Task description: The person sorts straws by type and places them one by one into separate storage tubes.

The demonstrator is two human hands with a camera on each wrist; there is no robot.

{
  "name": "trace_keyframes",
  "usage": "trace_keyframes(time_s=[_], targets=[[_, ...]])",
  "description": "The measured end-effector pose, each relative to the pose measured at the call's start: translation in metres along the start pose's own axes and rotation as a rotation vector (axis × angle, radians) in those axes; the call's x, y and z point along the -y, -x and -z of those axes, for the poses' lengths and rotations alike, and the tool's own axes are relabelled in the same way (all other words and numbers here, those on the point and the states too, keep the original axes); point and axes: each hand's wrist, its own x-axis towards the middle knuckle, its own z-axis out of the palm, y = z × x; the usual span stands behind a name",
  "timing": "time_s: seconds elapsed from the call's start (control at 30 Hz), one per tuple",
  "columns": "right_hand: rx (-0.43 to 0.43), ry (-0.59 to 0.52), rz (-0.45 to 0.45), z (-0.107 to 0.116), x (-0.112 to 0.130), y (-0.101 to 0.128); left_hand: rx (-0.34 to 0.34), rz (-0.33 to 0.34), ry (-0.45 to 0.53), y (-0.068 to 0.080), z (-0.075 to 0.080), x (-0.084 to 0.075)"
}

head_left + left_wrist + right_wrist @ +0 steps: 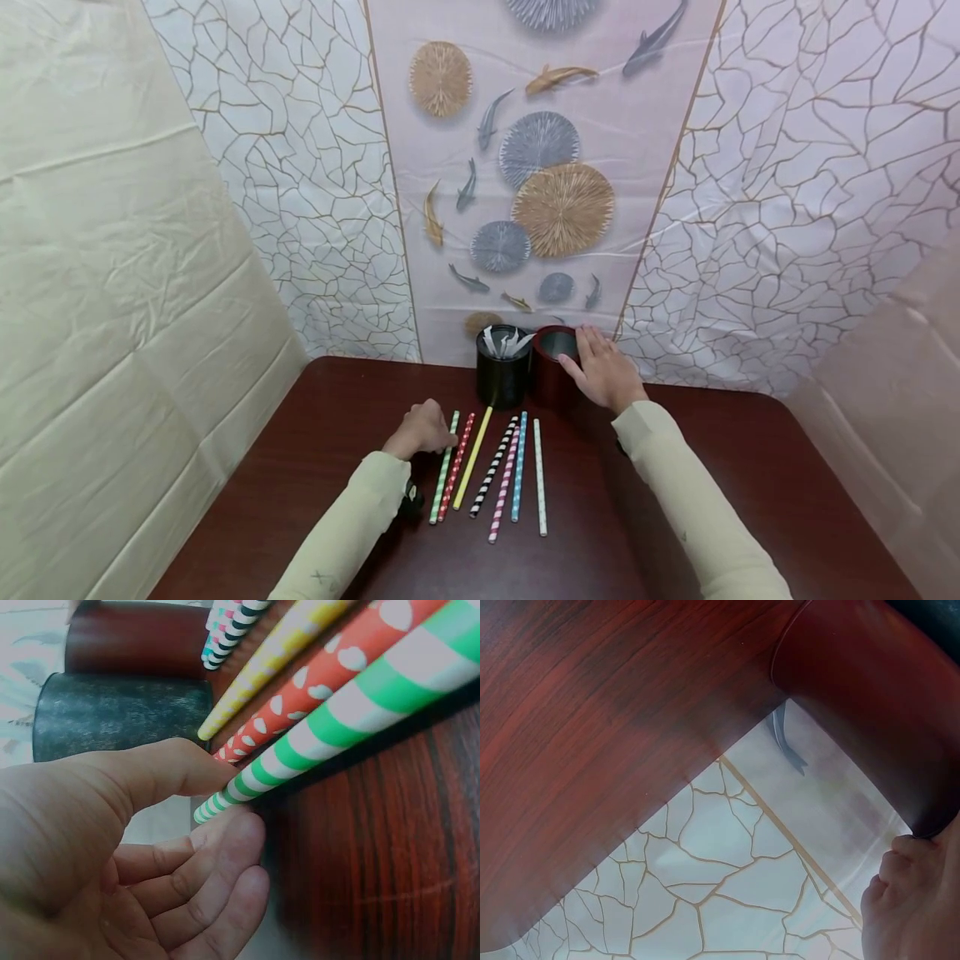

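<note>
Green straw (443,468) is lying leftmost in the row of straws on the desk (750,475), and my left hand (420,431) is pinching its far tip between thumb and forefinger (225,832), as the left wrist view shows. The red straw (456,467) is lying right against it, touching along its length, with the yellow straw (473,457) just beyond. I am judging that a careless lift could be dragging the red one along or rolling it into the yellow, since the three are packed so close.

My right hand (602,371) is resting on the red cup (553,377), fingers curled over its rim and side. That cup is standing touching the black cup (502,371), which is holding white strips; a push from the right could be tipping either one, or sliding both.

For room, I am seeing bare desk to the left of the green straw and in front of the row. Behind the cups the wall is rising at once, so nothing is free there. The right edge is well apart from everything.
</note>
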Motion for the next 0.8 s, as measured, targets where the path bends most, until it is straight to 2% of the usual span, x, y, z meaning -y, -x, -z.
trace_keyframes(time_s=[0.3, 0.8], targets=[[0.005, 0.012, 0.002, 0.003, 0.001, -0.002, -0.059, -0.071, 0.062, 0.006, 0.011, -0.002], [0.009, 0.004, -0.003, -0.001, 0.0, -0.001, -0.098, -0.111, 0.08, 0.011, 0.025, -0.011]])
